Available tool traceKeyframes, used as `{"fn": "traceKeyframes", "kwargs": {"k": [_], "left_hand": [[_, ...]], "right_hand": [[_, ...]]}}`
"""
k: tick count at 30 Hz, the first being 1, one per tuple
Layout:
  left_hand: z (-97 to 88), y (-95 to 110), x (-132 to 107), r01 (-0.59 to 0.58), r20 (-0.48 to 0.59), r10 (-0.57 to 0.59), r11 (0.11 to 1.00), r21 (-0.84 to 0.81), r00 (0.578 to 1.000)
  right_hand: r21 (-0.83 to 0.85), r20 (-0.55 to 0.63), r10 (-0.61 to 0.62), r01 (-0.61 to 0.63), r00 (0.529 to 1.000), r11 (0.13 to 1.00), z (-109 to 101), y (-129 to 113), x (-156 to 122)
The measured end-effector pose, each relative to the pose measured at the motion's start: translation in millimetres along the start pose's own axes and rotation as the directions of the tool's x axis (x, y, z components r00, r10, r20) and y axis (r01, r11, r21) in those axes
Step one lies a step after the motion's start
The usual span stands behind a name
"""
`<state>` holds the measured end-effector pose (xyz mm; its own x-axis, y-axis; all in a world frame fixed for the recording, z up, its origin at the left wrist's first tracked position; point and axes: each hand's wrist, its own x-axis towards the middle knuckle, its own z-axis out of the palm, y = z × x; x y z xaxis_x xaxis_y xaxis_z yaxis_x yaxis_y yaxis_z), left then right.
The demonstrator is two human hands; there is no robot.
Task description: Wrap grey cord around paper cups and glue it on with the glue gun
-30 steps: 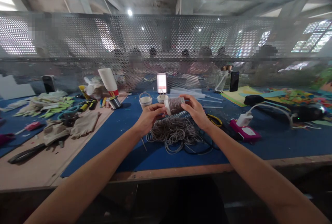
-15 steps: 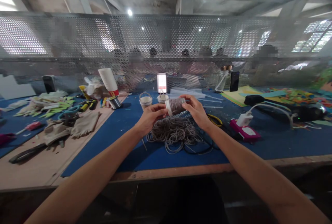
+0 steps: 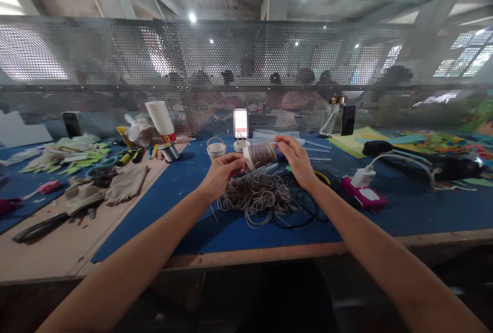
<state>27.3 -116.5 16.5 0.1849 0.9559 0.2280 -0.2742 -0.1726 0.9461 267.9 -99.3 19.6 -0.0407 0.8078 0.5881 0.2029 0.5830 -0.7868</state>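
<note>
One cord-wound cylinder (image 3: 263,155) pinched by left hand (image 3: 219,174), hold of right hand (image 3: 299,162) unclear, above looped cord (image 3: 260,195).

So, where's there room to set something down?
Blue mat looks mostly bare between the magenta box and front table edge, and between the tan gloves and cord pile. Around the gloves and cord it's crowded.

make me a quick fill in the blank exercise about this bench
The left hand holds the wrapped cup by its ____ end.
The heap of cord lies on a ____ surface.
In the picture, the gloves lie to the ____ of that heap.
Missing words: white; blue; left.
</note>
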Motion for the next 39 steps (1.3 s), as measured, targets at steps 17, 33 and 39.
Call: {"fn": "traceKeyframes", "kwargs": {"k": [17, 33, 39], "left_hand": [[0.0, 1, 2, -0.014, -0.121, 0.015, 1.0, 0.006, 0.993], [-4.4, 0, 7, 0.043, -0.199, -0.077, 0.985, -0.168, 0.977], [-8.4, 0, 10, 0.069, -0.219, -0.123, 0.969, -0.239, 0.968]], "right_hand": [[-0.891, -0.145, 0.51, -0.336, 0.848, 0.305, -55, 44, 15], [-0.652, -0.17, 0.427, -0.426, 0.888, 0.627, -51, 44, 27], [0.172, -0.188, 0.285, -0.255, 0.94, 0.952, -26, 31, 21]]}}
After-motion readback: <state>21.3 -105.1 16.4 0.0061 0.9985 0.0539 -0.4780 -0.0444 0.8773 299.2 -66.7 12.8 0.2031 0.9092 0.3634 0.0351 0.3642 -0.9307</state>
